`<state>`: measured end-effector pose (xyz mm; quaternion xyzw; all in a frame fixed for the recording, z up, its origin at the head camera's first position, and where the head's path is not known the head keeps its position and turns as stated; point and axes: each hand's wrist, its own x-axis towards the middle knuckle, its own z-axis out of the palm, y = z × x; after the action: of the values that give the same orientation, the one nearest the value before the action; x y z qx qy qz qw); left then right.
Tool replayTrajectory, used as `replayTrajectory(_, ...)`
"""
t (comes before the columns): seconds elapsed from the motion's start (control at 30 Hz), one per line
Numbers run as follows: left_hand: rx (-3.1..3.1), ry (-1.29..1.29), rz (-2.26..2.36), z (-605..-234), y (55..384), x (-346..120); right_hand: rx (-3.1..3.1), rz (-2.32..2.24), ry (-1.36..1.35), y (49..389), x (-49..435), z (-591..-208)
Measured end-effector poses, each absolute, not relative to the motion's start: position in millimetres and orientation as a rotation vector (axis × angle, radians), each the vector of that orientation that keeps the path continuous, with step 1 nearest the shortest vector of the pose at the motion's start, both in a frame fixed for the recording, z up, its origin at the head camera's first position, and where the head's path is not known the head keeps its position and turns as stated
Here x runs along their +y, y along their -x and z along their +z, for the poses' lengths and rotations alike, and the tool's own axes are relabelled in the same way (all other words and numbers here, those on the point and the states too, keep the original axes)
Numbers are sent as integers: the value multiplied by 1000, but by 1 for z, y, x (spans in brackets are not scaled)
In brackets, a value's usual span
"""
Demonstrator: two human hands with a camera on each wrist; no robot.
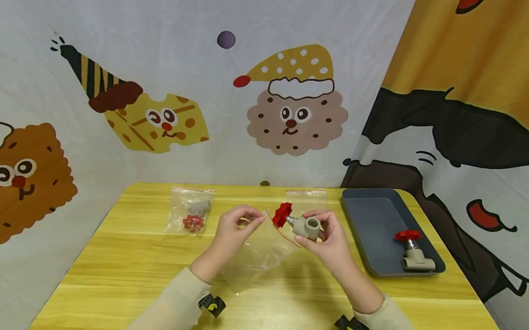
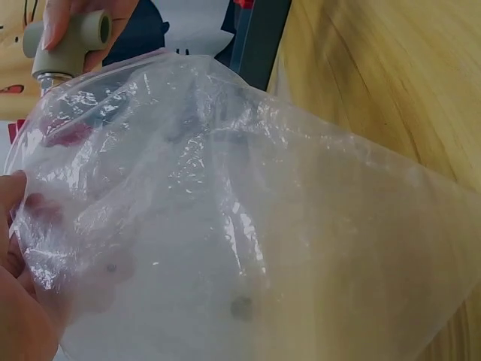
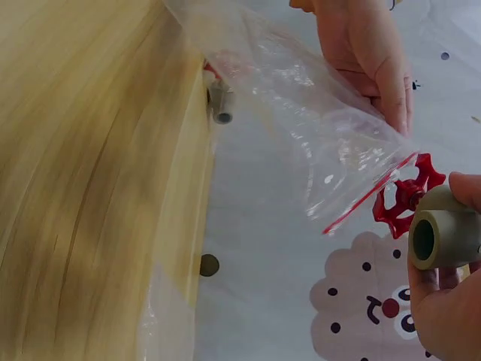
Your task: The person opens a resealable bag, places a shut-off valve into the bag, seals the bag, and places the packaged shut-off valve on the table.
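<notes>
My right hand (image 1: 332, 238) grips the grey pipe body of a valve (image 1: 307, 228) whose red handwheel points left, toward the other hand. A clear zip bag (image 1: 259, 257) with a red seal line hangs from my left hand (image 1: 238, 228), pinched at its mouth between thumb and fingers. In the right wrist view the red handwheel (image 3: 409, 197) sits just beside the red seal of the bag (image 3: 331, 135), outside it. The left wrist view has the bag (image 2: 195, 188) spread wide across it, with the valve (image 2: 68, 45) beyond its edge.
On the right stands a grey tray (image 1: 369, 230) holding another valve with a red handwheel (image 1: 414, 252). At the back left lies a bagged valve (image 1: 192, 216). Another clear bag (image 1: 309, 200) lies flat at the back of the wooden table (image 1: 119, 277), before a cartoon-printed curtain.
</notes>
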<state>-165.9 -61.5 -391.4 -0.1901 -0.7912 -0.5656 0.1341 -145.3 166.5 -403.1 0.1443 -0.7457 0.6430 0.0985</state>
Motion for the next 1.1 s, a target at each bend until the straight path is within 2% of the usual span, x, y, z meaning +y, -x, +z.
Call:
replayTrajectory(0.3, -2309, 529, -1711, -391, 169, -64, -2177, 1740, -727, 146, 167, -408)
replayTrajectory(0.7, -2280, 584, -1768, -386, 168, -67, -2240, 1654, -899, 147, 173, -409)
replayTrajectory(0.93, -2319, 700, -1699, -388, 166, -64, -2361, 1641, -804, 149, 173, -405)
replayTrajectory(1.1, -2308, 775, -1669, -388, 164, -62, -2491, 1689, -565, 151, 171, -403)
